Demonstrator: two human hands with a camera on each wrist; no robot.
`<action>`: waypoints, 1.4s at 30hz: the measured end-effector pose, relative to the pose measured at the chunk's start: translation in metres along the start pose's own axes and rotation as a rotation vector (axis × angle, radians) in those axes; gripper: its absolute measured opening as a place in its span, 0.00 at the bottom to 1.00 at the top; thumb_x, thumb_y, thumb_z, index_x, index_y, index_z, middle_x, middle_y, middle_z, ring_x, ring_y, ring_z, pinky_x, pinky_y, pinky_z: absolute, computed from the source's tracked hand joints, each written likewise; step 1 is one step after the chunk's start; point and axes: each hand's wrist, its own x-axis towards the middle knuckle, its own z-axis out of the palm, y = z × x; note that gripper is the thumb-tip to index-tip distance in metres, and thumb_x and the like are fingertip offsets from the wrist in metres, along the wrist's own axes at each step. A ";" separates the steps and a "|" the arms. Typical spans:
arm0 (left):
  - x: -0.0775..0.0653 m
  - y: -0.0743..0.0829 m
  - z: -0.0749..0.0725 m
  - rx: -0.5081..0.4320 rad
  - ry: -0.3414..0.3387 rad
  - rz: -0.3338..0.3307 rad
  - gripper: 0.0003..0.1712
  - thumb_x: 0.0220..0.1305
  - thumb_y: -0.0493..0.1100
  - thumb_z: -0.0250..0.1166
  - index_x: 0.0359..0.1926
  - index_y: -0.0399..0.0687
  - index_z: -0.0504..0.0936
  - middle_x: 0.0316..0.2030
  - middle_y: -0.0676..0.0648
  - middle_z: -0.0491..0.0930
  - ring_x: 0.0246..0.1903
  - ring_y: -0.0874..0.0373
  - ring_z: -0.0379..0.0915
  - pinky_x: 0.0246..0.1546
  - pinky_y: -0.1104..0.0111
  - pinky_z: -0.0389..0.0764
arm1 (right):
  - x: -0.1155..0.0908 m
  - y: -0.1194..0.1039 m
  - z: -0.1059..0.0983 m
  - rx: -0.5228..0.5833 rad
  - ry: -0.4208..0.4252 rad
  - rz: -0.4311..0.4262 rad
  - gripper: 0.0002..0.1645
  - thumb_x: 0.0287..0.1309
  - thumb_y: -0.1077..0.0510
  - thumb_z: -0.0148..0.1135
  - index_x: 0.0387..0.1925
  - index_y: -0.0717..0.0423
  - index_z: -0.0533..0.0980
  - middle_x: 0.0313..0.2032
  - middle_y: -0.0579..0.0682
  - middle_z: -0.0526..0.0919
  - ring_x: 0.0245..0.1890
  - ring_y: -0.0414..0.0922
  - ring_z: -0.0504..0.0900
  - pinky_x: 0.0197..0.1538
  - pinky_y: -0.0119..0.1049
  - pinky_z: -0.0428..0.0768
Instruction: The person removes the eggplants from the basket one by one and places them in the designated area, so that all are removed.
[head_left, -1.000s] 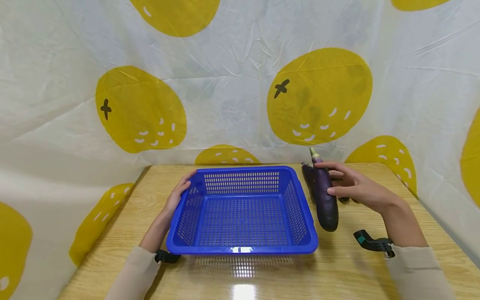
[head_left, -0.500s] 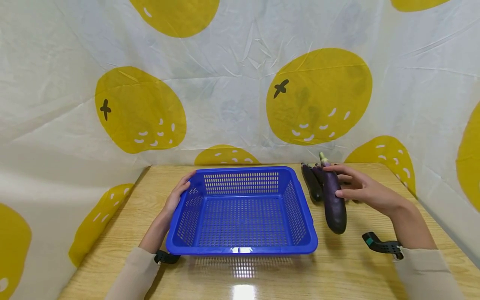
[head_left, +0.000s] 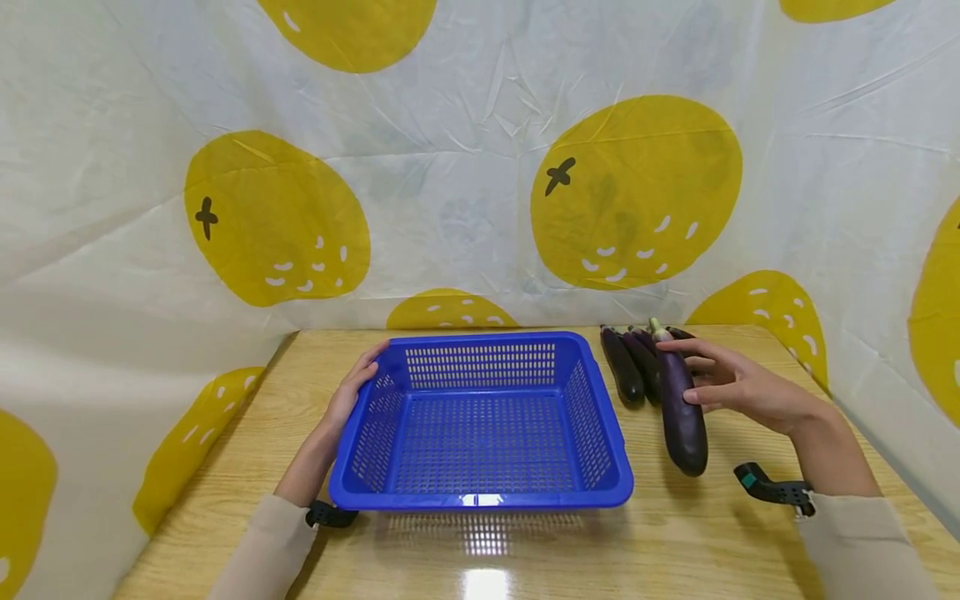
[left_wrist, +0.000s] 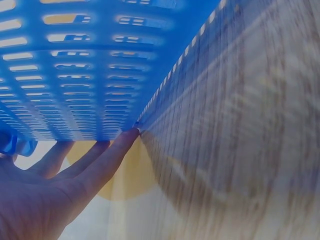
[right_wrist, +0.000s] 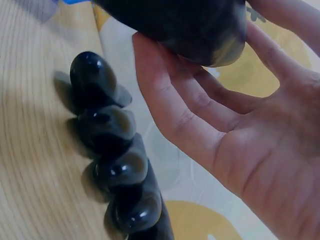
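A blue perforated plastic basket (head_left: pixel 480 500) stands on the table; no contents show inside it. My left hand (head_left: pixel 352 393) holds its left side, thumb at the rim and extended fingers (left_wrist: pixel 95 170) against the outer wall. To the right of the basket, my right hand (head_left: pixel 738 383) grips a dark purple eggplant (head_left: pixel 684 425) between thumb and fingers, its pale green stem pointing away. In the right wrist view, this eggplant (right_wrist: pixel 185 30) is above the table. Several more eggplants (head_left: pixel 624 371) lie side by side behind it, partly hidden by the right hand.
A wood-grain table (head_left: pixel 585 558) carries everything. White cloth (head_left: pixel 450 208) with yellow fruit prints hangs close around its back and sides. Black camera mounts (head_left: pixel 772 487) project from both wrists.
My right hand has carried the eggplant rightward and slightly toward me, away from the basket, uncovering more of the eggplants behind. My left hand and the basket stay in place.
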 end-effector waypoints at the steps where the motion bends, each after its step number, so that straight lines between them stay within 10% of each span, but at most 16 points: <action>1: 0.000 0.000 0.000 -0.001 0.000 0.000 0.31 0.85 0.53 0.37 0.83 0.61 0.50 0.82 0.48 0.49 0.78 0.46 0.48 0.60 0.72 0.72 | 0.000 0.002 -0.001 0.007 -0.009 0.003 0.40 0.72 0.68 0.53 0.80 0.51 0.55 0.69 0.57 0.58 0.56 0.46 0.80 0.51 0.47 0.85; 9: 0.000 0.001 0.001 -0.011 -0.012 0.007 0.31 0.85 0.52 0.37 0.83 0.58 0.49 0.82 0.47 0.47 0.78 0.45 0.47 0.60 0.72 0.72 | 0.000 0.019 -0.007 -0.068 -0.049 0.053 0.39 0.70 0.66 0.58 0.78 0.55 0.57 0.74 0.36 0.54 0.66 0.28 0.63 0.55 0.42 0.81; 16: -0.001 0.001 0.000 -0.008 -0.019 0.015 0.31 0.85 0.52 0.36 0.83 0.58 0.49 0.82 0.46 0.47 0.79 0.45 0.46 0.62 0.73 0.70 | 0.002 0.024 -0.008 -0.102 -0.115 0.073 0.38 0.69 0.66 0.59 0.76 0.61 0.58 0.74 0.52 0.62 0.63 0.28 0.73 0.57 0.39 0.79; 21: -0.001 0.001 0.000 0.001 -0.011 0.009 0.31 0.85 0.53 0.37 0.83 0.60 0.50 0.82 0.47 0.47 0.79 0.45 0.47 0.61 0.73 0.71 | 0.000 0.026 -0.009 -0.113 -0.134 0.101 0.38 0.69 0.65 0.60 0.76 0.59 0.58 0.74 0.45 0.60 0.64 0.24 0.68 0.58 0.44 0.78; 42: 0.000 0.001 0.000 -0.051 -0.032 0.004 0.32 0.85 0.53 0.37 0.83 0.58 0.47 0.82 0.45 0.47 0.76 0.46 0.51 0.58 0.71 0.76 | 0.002 0.037 0.001 -0.018 -0.166 0.180 0.25 0.69 0.64 0.59 0.64 0.60 0.63 0.62 0.66 0.66 0.53 0.53 0.81 0.50 0.51 0.86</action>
